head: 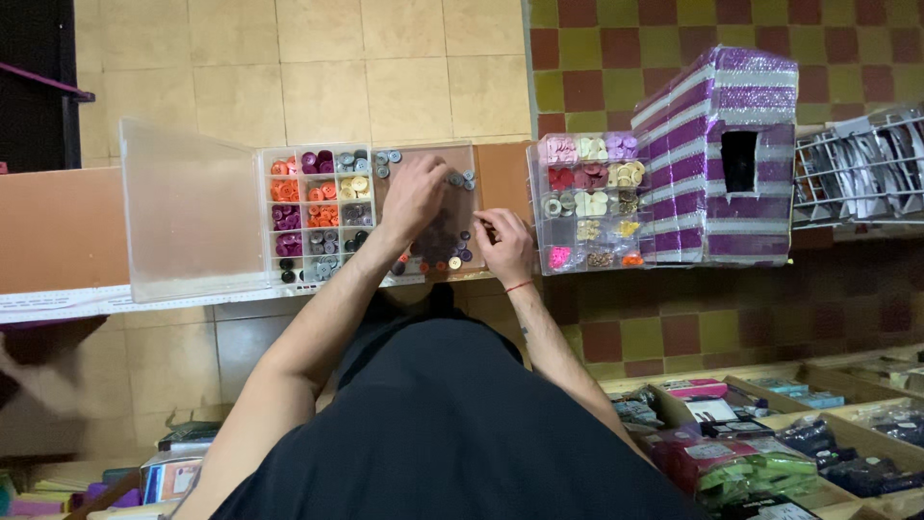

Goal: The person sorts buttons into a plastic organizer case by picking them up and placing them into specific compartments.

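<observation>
My left hand (414, 193) lies spread on the loose buttons (438, 241) on the shelf (500, 173); my right hand (502, 241) pinches one beside the pile. A careless sweep could scatter buttons off the edge.

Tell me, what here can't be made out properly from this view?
- Head view: whatever the right hand pinches is too small to tell.
- The left hand covers part of the loose buttons on the shelf.
- Inside the striped purple box, its dark opening shows nothing.
- A blurred shape at the left edge is cut off.
- Right-hand organizer: the bottom compartments' contents are too small.
</observation>
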